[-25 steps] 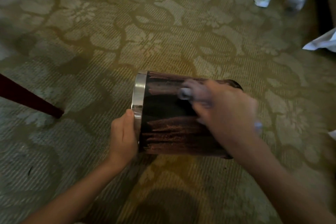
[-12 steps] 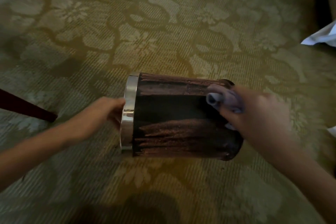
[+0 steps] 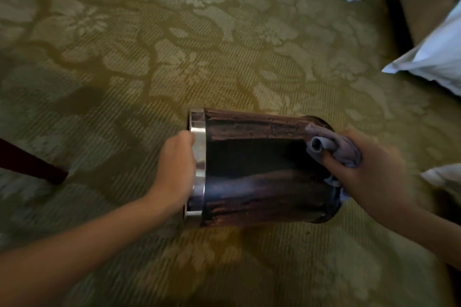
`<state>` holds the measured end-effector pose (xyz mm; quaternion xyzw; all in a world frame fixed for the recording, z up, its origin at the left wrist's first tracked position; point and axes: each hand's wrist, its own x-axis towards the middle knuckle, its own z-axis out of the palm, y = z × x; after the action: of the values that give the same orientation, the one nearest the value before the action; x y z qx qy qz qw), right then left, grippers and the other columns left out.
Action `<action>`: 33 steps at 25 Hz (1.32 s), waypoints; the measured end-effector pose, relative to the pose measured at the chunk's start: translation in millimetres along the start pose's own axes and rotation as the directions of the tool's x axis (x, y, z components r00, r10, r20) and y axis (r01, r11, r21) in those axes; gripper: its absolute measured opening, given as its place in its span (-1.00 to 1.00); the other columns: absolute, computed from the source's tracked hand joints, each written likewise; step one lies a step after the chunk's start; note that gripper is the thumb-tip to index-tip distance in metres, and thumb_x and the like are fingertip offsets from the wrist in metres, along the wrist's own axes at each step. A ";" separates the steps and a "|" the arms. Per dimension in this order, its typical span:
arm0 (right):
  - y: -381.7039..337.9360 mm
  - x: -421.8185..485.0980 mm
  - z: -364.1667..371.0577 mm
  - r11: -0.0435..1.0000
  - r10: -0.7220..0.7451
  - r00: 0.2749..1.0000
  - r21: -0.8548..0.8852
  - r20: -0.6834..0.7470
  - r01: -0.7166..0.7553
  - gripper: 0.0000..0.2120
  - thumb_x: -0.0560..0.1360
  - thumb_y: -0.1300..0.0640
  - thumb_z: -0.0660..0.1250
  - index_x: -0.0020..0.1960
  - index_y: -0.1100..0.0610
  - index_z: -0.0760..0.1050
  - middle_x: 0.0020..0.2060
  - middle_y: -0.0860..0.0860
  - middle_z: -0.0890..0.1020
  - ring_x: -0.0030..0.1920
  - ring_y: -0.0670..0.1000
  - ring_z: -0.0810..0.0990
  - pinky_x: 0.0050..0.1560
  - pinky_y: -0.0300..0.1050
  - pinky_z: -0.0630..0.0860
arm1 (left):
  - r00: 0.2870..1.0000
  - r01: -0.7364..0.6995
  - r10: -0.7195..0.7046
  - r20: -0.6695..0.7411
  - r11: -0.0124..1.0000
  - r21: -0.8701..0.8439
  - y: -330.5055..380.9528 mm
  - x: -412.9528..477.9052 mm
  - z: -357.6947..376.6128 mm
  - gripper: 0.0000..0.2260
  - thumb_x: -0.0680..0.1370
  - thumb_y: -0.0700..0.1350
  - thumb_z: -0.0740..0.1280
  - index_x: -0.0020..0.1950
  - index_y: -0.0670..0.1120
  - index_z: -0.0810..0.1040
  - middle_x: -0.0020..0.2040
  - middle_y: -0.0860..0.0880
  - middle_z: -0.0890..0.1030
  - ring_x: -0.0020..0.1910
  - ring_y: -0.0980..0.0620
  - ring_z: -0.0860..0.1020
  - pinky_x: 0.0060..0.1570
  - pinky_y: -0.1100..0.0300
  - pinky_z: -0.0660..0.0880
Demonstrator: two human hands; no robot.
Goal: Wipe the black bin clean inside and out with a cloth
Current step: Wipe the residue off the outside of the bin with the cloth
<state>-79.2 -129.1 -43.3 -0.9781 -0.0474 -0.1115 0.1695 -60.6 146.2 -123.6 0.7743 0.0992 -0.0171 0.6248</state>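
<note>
Grey cloth (image 3: 334,151), clenched in the right hand (image 3: 371,174), meets the bin (image 3: 262,172) at its base; the left hand (image 3: 178,169) grips the rim (image 3: 198,132). Best to press firmly, turning the bin between strokes.

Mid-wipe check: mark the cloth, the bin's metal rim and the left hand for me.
cloth (image 3: 336,143): head view, on the bunched grey fold.
metal rim (image 3: 198,122): head view, on the shiny band's upper stretch, above the knuckles.
left hand (image 3: 175,167): head view, on the back of the hand.
</note>
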 end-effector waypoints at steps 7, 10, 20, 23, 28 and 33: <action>-12.9 -19.5 -1.0 0.992 0.106 0.991 -0.052 -0.085 -0.111 -0.78 0.44 -0.13 0.38 -0.23 0.00 0.51 -0.44 -0.10 0.55 -0.40 -0.14 0.53 -0.45 0.02 0.45 | 0.994 0.112 -0.105 0.042 0.974 -0.196 11.7 -8.3 -1.3 -0.65 0.61 -0.19 0.07 -0.38 -0.08 0.35 -0.57 0.07 0.38 -0.56 0.18 0.34 -0.61 0.40 0.24; -11.5 -28.4 3.3 0.990 0.137 0.980 -0.024 -0.144 -0.142 -0.74 0.43 -0.18 0.33 -0.21 0.01 0.54 -0.43 -0.09 0.56 -0.39 -0.14 0.54 -0.41 -0.01 0.46 | 0.974 0.220 -0.217 0.060 0.974 -0.049 18.9 -2.2 -7.0 -0.61 0.64 -0.08 0.03 -0.27 -0.13 0.52 -0.33 0.00 0.58 -0.29 0.06 0.52 -0.24 0.27 0.48; 10.2 -78.8 27.1 0.997 0.080 0.936 0.012 -0.344 -0.081 -0.58 0.40 -0.17 0.43 -0.29 0.08 0.30 -0.46 0.02 0.50 -0.39 0.16 0.51 -0.41 -0.02 0.38 | 0.974 0.208 -0.197 -0.110 0.973 0.103 1.9 -87.2 2.2 -0.54 0.66 0.00 -0.04 0.08 -0.22 0.58 0.04 -0.22 0.60 0.06 -0.21 0.55 0.13 -0.05 0.45; 3.3 -113.6 27.8 0.980 0.195 0.899 0.106 -0.392 -0.166 -0.56 0.43 -0.14 0.43 -0.32 0.11 0.27 -0.47 0.05 0.47 -0.35 0.24 0.52 -0.38 -0.03 0.33 | 0.988 0.147 -0.141 -0.060 0.984 0.098 2.1 -117.7 2.1 -0.54 0.66 0.00 -0.03 0.03 -0.23 0.58 -0.01 -0.20 0.62 -0.06 -0.16 0.56 0.04 0.03 0.48; -0.4 -138.1 27.5 0.952 0.295 0.880 0.196 -0.373 -0.236 -0.61 0.42 -0.07 0.42 -0.32 0.11 0.28 -0.49 0.00 0.45 -0.40 0.18 0.49 -0.40 -0.05 0.39 | 0.990 0.040 -0.017 -0.143 0.986 0.162 -15.8 -139.4 5.7 -0.60 0.63 -0.01 0.03 -0.18 -0.19 0.54 -0.15 -0.20 0.60 -0.17 -0.17 0.54 -0.09 0.01 0.46; -20.5 -147.5 37.1 0.968 0.250 0.860 0.129 -0.445 -0.215 -0.71 0.35 0.06 0.52 -0.30 0.04 0.40 -0.50 -0.10 0.40 -0.49 0.04 0.40 -0.42 -0.18 0.23 | 0.973 -0.137 0.124 -0.196 0.989 -0.056 -42.8 -133.0 2.1 -0.62 0.65 -0.15 0.07 -0.31 -0.13 0.49 -0.43 -0.02 0.58 -0.43 0.05 0.56 -0.49 0.25 0.47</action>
<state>-217.6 -105.3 -105.4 -0.9156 0.1081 -0.3157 0.2245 -198.3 135.1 -145.3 0.7552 0.1084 0.1022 0.6383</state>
